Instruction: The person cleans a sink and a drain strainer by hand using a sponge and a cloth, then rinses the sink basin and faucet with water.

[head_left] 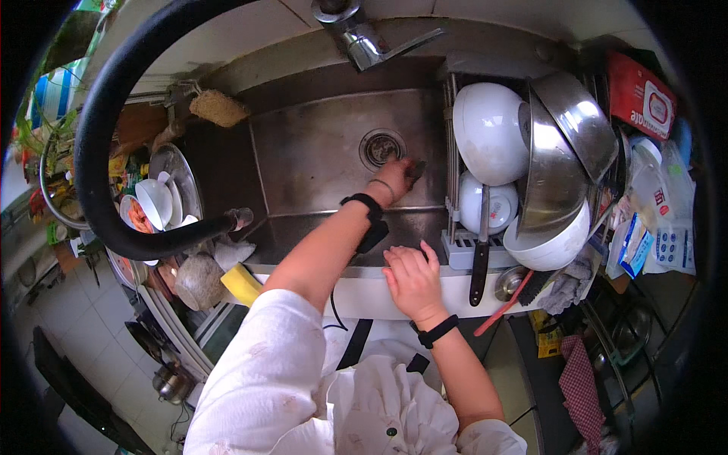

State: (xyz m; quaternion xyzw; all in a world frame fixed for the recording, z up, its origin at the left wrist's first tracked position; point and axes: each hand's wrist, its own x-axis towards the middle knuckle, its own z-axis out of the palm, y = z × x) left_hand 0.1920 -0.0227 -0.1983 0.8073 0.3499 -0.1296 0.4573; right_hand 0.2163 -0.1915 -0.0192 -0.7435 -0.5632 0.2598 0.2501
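A small dark item [415, 170] sits at the left hand's [389, 184] fingers, beside the drain [383, 149], toward the right edge of the sink [303, 152]; its long axis cannot be made out. Left arm extended, fingers curled downward; whether they grip the item, cannot tell. Right hand [413, 279] lies at the front edge, fingers loosely spread, grasping nothing. Right-edge rack [459, 249] holds tilted white bowls [485, 129] and steel basins [580, 117].

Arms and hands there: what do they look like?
The left hand and right hand are bare. The left arm has a white sleeve, black wristband with a dark boxy piece, and thin bracelet; the right arm, a white sleeve and black wristband.
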